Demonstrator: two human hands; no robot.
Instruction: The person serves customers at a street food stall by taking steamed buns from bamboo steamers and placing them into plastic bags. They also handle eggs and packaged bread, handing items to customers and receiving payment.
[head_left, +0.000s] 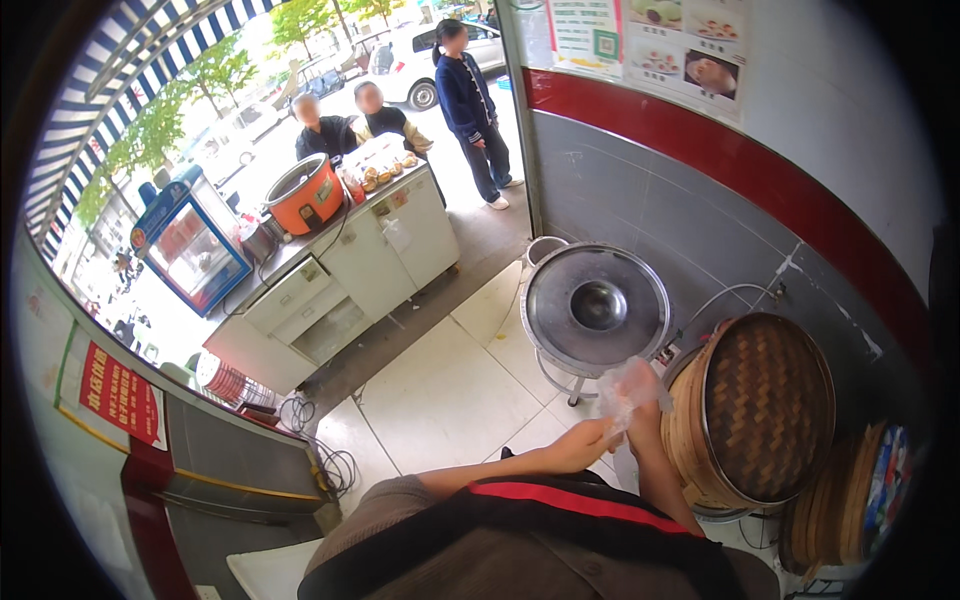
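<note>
My right hand (636, 386) is inside or behind a thin, crumpled piece of clear plastic (616, 401), which may be a glove or a bag. Close to that wrist, my left hand (598, 441) pinches the lower end of the plastic. Both hands are in front of my body, between a large round steel lid (551, 315) and a stacked bamboo steamer (686, 435). The steamer is topped by a woven bamboo lid (769, 409). Plastic and blur hide the fingers of my right hand.
A white counter (367, 262) carries an orange cooker (307, 199), bagged food (382, 169) and a blue-framed display case (195, 244). People (472, 112) stand beyond it. Coiled cables (330, 461) lie on the floor at left. Bamboo trays (829, 510) stand at lower right.
</note>
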